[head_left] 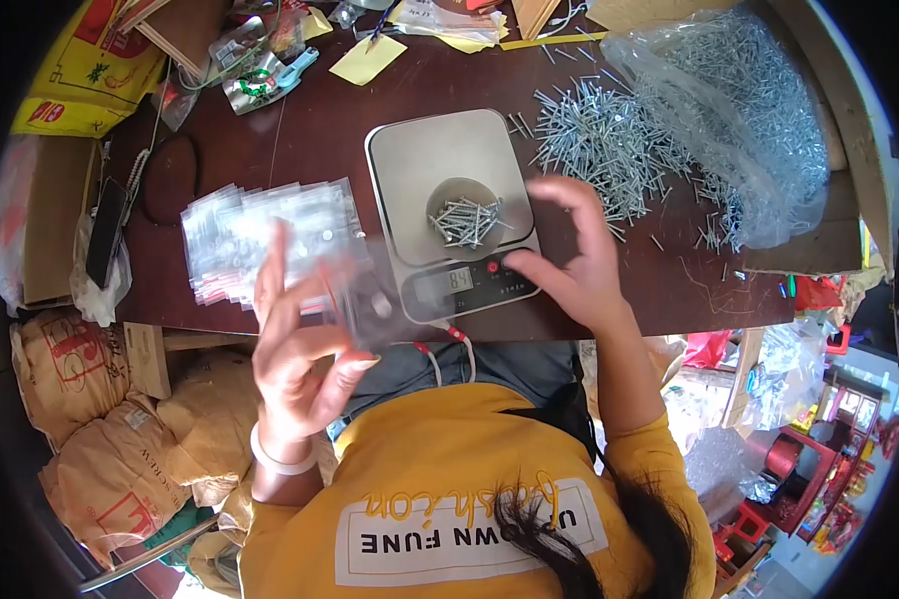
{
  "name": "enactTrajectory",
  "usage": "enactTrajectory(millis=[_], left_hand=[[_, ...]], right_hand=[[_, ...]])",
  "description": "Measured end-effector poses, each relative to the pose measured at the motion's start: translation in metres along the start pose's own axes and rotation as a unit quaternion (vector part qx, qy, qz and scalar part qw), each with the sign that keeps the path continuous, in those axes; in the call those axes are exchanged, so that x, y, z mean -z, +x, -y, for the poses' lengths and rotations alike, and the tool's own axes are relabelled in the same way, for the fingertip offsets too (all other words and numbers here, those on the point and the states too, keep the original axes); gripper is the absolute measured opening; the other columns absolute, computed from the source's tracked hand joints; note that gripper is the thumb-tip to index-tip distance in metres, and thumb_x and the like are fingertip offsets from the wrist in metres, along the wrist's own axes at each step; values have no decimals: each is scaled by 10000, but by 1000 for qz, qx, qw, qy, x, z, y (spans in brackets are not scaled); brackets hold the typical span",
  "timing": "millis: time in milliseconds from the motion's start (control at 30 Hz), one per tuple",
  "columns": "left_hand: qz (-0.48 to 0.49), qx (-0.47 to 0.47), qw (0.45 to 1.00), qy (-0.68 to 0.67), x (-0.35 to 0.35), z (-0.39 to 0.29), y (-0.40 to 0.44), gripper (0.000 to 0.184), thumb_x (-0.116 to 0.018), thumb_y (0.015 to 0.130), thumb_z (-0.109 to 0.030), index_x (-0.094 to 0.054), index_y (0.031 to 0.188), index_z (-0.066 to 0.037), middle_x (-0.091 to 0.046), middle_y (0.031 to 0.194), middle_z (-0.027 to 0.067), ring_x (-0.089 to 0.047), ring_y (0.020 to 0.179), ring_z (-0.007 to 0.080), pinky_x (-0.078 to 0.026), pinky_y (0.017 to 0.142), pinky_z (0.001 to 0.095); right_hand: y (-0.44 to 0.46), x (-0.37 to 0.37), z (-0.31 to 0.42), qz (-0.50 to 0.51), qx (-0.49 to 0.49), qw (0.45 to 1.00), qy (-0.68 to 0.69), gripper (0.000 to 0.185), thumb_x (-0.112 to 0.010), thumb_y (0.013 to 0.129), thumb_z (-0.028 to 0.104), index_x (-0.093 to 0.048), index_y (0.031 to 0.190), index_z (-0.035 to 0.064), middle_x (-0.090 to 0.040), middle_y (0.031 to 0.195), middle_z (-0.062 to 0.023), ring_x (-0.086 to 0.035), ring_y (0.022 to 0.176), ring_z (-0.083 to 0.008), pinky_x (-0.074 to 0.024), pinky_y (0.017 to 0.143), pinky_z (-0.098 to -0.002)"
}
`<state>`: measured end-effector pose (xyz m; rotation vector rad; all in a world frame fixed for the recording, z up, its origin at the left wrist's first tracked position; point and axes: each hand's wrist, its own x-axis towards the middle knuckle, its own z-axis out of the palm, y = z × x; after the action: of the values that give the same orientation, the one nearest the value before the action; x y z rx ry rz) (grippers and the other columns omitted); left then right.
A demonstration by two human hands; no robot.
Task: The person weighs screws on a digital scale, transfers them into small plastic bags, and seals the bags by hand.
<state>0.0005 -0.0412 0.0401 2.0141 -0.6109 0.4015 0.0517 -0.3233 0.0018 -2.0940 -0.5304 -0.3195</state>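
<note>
Our left hand point(298, 361) pinches a clear bag point(373, 307); our right hand point(584, 268), empty at the scale's point(425, 150) three o'clock, leaves the screw dish point(461, 188) unpressed.

Shiny metal screws point(614, 145) lie on a glossy dark counter point(300, 130) beside a smooth, clear plastic bag point(739, 130).

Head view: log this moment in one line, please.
left hand: holds clear bag | right hand: open, at scale | dish: on scale, holds metal fasteners | fastener pile: right of scale
</note>
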Motion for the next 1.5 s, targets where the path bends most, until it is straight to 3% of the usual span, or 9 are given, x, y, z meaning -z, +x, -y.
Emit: enactTrajectory(millis=[133,300,400,500,700,1067,1333,1467,1500], left_hand=[[64,-10,997,30,-3,3,-1,146,-741,749,-59,-614,821,-48,-600,1141,173,-547,1120,373,-395,944,470],[95,86,991,-41,-19,5,-14,160,-697,766,76,-610,860,-21,-587,1037,151,-603,764,210,-485,648,318],[107,82,990,-36,-33,2,-3,167,-688,767,82,-625,887,-17,-562,952,124,-579,657,193,-466,564,314],[74,44,996,-21,-49,-1,5,243,-700,725,77,-660,943,-22,-487,920,111,-596,634,223,-496,553,351],[42,-13,999,-18,-64,-3,4,333,-699,680,107,-692,980,-36,-453,980,95,-554,716,189,-491,580,304],[10,-31,999,-30,-66,-1,5,314,-699,682,96,-704,964,-42,-457,1008,92,-515,761,180,-466,605,288],[-33,-10,999,-1,-55,-5,10,173,-680,790,89,-674,916,-30,-484,1099,129,-554,890,201,-510,724,298],[-28,59,994,-89,-51,6,0,112,-650,857,37,-605,931,-35,-531,1221,219,-538,1162,297,-520,841,338],[-34,30,996,-76,-48,5,3,74,-653,850,28,-634,919,10,-570,1194,239,-589,1129,308,-531,834,366]], right_hand=[[6,-23,8,90,-28,982,-161,957,-861,639,379,-361,1396,74,-450,1377,-168,-404,1282,-352,-232,1091,-452],[16,-33,-1,46,-90,988,119,745,-863,676,188,-440,1276,59,-567,1223,-133,-583,1099,-262,-402,979,-378],[33,-8,11,144,-123,930,316,686,-847,673,87,-476,1248,34,-571,1169,-113,-579,1090,-220,-451,909,-316],[56,15,35,262,-24,942,209,575,-772,647,40,-557,1181,51,-561,1076,-78,-585,1002,-200,-446,893,-295],[61,19,80,275,85,956,-52,576,-679,622,-14,-585,1176,114,-522,1103,-107,-622,809,-309,-530,628,-371],[68,36,76,291,101,952,3,546,-746,661,19,-625,1181,135,-548,1088,-56,-629,849,-226,-536,674,-333],[64,23,16,188,-54,970,144,641,-835,661,77,-529,1224,57,-561,1250,-98,-551,1147,-171,-457,938,-321],[41,0,9,130,26,985,-106,676,-824,712,255,-490,1264,55,-529,1296,-107,-525,1214,-267,-299,1089,-420],[40,2,18,112,43,990,-79,505,-782,760,294,-570,1162,71,-590,1172,-83,-564,1120,-263,-301,1058,-422]])
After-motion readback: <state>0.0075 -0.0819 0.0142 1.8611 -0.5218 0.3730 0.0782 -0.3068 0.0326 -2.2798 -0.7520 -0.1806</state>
